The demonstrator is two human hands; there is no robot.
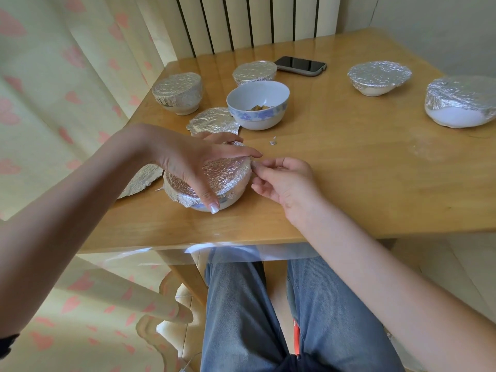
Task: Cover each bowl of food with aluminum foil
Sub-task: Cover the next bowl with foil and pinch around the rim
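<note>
Foil [228, 174] lies crinkled over the near bowl [218, 205], which sits by the table's [335, 162] front edge, at about seven o'clock on the tabletop. The left hand [188, 159] rests on top of that cover, fingers spread and fairly straight, the thumb reaching down the near side to the bowl's wall. The right hand [284, 181] is at the bowl's three o'clock side — its thumb and forefinger pinch the foil's edge at the rim, the other fingers loosely curled. A loose foil sheet [142, 181] lies at nine o'clock of this bowl, and another sheet [214, 120] at twelve o'clock, just behind the left hand. Beyond that stands an uncovered bowl [257, 106] with a blue pattern and a bit of brown food in its bottom. Four wrapped bowls stand around it: one [177, 92] at ten o'clock on the table, one [255, 71] at twelve, touching the open bowl's far side as far as I can tell, one [379, 76] at one o'clock, one [461, 100] at three near the right edge. A phone [300, 65] lies flat beside the twelve o'clock bowl — and a tiny foil scrap [273, 142] sits just ahead of the hands.
</note>
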